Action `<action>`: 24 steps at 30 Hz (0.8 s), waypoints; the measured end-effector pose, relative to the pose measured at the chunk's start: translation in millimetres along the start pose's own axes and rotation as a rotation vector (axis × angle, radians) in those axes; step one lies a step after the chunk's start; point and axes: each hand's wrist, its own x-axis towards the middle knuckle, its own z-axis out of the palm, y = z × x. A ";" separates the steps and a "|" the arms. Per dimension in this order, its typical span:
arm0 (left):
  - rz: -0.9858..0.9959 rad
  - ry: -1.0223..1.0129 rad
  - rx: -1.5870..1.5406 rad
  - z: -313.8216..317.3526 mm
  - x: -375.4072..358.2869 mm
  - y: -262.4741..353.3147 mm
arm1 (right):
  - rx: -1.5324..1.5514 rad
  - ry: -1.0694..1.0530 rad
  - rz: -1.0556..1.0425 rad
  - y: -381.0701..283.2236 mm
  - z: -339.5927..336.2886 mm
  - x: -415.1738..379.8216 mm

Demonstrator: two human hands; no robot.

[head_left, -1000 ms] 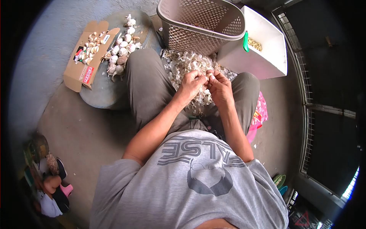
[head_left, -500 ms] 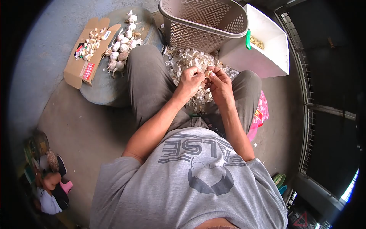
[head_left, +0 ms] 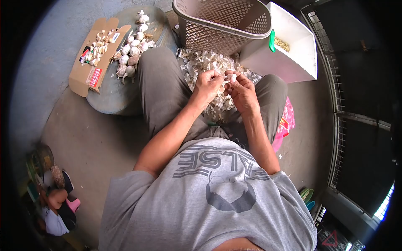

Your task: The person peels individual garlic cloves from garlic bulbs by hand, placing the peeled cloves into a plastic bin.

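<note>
Barely visible, the garlic clove (head_left: pixel 233 77) hides its long axis.

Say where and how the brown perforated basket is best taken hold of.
Probably by the near rim, from above on the near side: the basket stands upright, and its rim projects as a lip beyond the wall. Left of the middle looks better, since the white box crowds the right end.

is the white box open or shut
Open: nothing covers the top of the white box, and pale cloves show inside it, past the near rim.
</note>
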 end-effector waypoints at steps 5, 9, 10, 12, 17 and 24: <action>-0.079 0.008 0.077 -1.2 -1.9 4.1 | -0.189 -0.006 -0.101 -4.3 4.1 0.2; -0.066 0.002 0.127 -2.0 -2.5 4.3 | -0.301 0.015 -0.155 -6.0 5.0 0.7; -0.076 0.000 0.061 -1.2 -2.9 5.5 | -0.368 0.013 -0.177 -4.5 4.4 1.2; -0.093 -0.003 -0.070 2.1 -2.8 11.0 | -0.502 0.010 -0.225 -1.6 4.4 2.4; -0.097 -0.022 -0.040 4.1 -4.9 13.8 | -0.671 0.006 -0.200 -1.4 8.8 -1.2; -0.115 0.025 -0.060 -4.5 -1.0 3.0 | -0.476 -0.070 -0.091 -7.6 7.3 -4.2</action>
